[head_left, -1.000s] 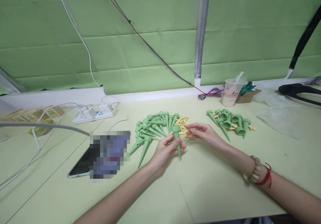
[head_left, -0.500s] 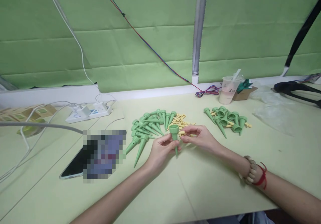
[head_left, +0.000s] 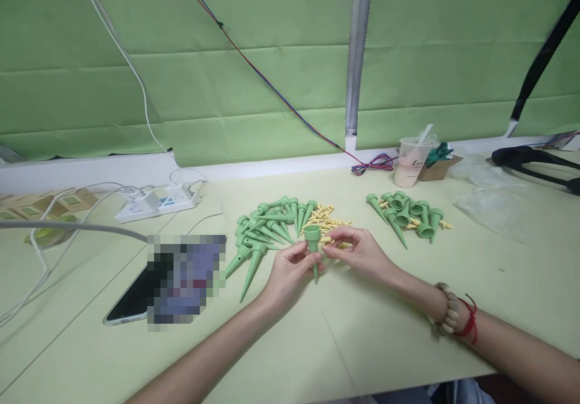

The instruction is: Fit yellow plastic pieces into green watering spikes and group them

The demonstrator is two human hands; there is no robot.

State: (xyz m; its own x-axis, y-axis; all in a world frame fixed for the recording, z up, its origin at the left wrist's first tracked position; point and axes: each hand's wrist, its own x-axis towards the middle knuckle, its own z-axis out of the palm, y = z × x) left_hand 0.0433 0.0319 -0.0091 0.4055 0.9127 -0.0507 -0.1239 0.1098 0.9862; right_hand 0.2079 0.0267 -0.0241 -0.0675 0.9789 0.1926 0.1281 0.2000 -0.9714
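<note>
Closed round the shaft of a green plastic watering spike [head_left: 312, 235], my left hand [head_left: 290, 268] keeps it upright, cup end up and point down. My right hand [head_left: 356, 250] pinches a small yellow plastic peg [head_left: 325, 240] against the side of the spike, just below its cup. Whether the peg sits in a hole there I cannot tell. Behind my hands lies a heap of small yellow pegs [head_left: 324, 215]. Left of it is a pile of green spikes [head_left: 272, 223]. A further group of green spikes [head_left: 403, 211], several with yellow pegs at their sides, lies to the right.
A phone [head_left: 136, 295], partly blurred out, lies on the left near a white power strip [head_left: 156, 205] with cables. At the back right stand a plastic drink cup [head_left: 410, 165] and a small cardboard box [head_left: 439, 169]. Clear plastic bags [head_left: 489, 211] lie farther right.
Both hands hold nearly the same pose, with the yellow peg still at the spike's side. The whole view has shifted slightly; the piles look the same.
</note>
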